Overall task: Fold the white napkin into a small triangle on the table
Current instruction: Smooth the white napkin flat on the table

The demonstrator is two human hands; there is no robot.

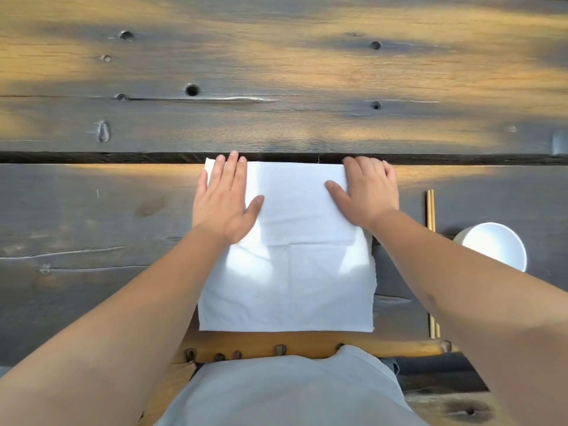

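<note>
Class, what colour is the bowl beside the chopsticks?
White bowl, seen best in the head view.

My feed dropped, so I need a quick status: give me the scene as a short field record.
napkin: white, spread flat, not yet a triangle
left hand: palm down on far left corner
right hand: pressing far right corner
chopsticks: right of napkin
white bowl: beside chopsticks
table: dark wooden planks

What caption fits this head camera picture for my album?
Two hands, left and right, press a flat white napkin on the wooden table.
</note>
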